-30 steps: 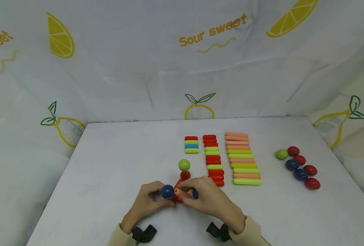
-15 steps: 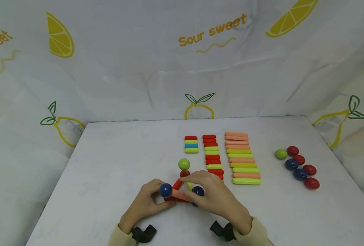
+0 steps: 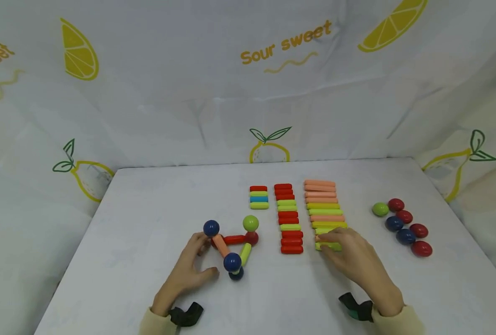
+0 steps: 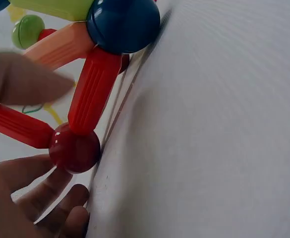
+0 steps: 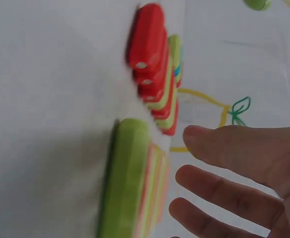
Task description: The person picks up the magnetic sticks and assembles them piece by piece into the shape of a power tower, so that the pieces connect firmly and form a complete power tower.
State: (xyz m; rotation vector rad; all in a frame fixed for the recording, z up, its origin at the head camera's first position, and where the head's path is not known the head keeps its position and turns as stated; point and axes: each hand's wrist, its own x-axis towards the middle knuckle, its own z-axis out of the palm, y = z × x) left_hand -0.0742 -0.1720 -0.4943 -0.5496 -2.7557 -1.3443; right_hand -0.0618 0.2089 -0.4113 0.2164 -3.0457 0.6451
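Left hand at a rod-and-ball frame, right hand on the nearest long green rod.

The left hand (image 3: 189,267) rests beside the frame of plastic rods and glossy balls (image 3: 231,244), its fingers loosely spread and touching the frame's left corner by the raised dark blue ball (image 3: 211,227). The frame stands on the white table (image 3: 147,209), left of the rod rows. Its red rod (image 3: 234,239) runs left to right; its peach rod (image 3: 220,245) slants toward the person. The right hand (image 3: 356,263) lies with relaxed fingers over the near end of the column of long peach and green rods (image 3: 325,211); the light green plastic rod (image 5: 127,178) under its fingertips lies crosswise, long axis left to right.
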